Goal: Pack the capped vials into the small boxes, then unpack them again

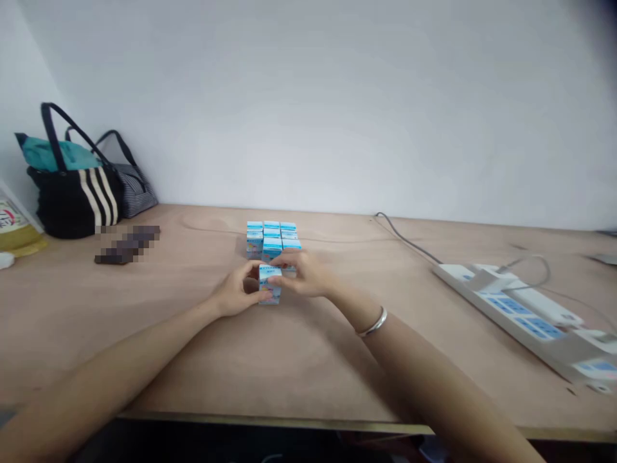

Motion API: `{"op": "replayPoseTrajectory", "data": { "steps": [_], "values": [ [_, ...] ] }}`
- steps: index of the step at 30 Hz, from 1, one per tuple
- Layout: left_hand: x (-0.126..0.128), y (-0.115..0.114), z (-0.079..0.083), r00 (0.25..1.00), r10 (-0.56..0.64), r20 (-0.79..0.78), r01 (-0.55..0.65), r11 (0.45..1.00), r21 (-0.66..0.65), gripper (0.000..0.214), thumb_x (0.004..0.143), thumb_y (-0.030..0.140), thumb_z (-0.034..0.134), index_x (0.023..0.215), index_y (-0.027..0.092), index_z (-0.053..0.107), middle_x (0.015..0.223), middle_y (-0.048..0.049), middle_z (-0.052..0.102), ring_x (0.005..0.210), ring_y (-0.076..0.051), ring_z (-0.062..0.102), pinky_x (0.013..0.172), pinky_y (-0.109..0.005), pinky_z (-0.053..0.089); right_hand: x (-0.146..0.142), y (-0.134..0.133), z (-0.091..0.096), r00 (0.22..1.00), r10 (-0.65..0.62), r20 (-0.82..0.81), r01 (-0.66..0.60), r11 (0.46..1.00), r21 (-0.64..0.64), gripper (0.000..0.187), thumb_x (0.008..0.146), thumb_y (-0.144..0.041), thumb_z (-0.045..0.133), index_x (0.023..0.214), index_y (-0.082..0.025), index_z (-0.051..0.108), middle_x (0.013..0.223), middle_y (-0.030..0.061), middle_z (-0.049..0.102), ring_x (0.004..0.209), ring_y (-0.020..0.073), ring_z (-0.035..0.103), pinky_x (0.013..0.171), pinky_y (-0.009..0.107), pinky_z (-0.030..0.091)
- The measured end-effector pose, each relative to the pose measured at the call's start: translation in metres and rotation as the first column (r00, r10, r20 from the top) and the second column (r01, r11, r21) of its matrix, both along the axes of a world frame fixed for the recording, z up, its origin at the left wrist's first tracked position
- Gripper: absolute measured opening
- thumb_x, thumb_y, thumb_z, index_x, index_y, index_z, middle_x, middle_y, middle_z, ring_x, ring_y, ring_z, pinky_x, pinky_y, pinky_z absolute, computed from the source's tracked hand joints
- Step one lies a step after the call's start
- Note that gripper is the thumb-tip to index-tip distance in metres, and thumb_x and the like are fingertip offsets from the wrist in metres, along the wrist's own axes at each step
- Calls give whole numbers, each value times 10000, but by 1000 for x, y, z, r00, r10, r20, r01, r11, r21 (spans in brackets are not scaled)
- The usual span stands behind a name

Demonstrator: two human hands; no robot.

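Item: small blue-and-white box (270,284), upright on the bench (308,360), at the front of a block of like boxes (272,236); touching them or just beside, I cannot tell.
Left hand (236,294): fingers grasping the box's left side.
Right hand (306,275): fingers grasping its top and right side; bracelet (373,325) at the wrist.
Step in hand, as I judge it: lining this box up with the block.
Next move calls for a level, gentle hold that leaves the neighbours undisturbed.
Nearby: power strip (520,312), right; bags (77,193), far left.
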State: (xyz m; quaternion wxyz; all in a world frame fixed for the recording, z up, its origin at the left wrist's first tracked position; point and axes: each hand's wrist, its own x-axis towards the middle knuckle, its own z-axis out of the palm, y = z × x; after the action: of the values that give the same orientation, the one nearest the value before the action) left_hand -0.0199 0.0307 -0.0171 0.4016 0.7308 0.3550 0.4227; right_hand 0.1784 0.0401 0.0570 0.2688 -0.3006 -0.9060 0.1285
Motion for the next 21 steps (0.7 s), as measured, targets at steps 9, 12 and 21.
{"op": "replayPoseTrajectory", "data": {
  "steps": [9,12,21],
  "values": [
    [-3,-12,-2,999,28,-21,-24,987,160,721,660,286,743,1222,243,293,1009,-46,614,941,-194,613,888,-401,464,-14,13,-29,914,-278,-295,206,946,-251,353,855,-449,456,716,-148,577,526,-25,512,500,101,473,496,219,342],
    [-3,-14,-3,998,64,1,-62,971,232,782,641,294,756,1236,246,250,1126,-80,546,1021,-211,577,915,-416,449,-14,9,-30,815,-371,-446,299,927,-226,268,799,-382,568,952,-164,533,569,-50,500,501,98,462,507,220,366],
    [-3,-13,14,987,70,-144,-31,966,256,752,618,343,763,1262,248,387,1213,-60,534,1041,-229,553,897,-388,462,-2,-17,-6,975,177,-137,-137,957,257,196,874,-323,515,831,-183,646,892,78,618,823,165,540,750,316,431]
  ]
}}
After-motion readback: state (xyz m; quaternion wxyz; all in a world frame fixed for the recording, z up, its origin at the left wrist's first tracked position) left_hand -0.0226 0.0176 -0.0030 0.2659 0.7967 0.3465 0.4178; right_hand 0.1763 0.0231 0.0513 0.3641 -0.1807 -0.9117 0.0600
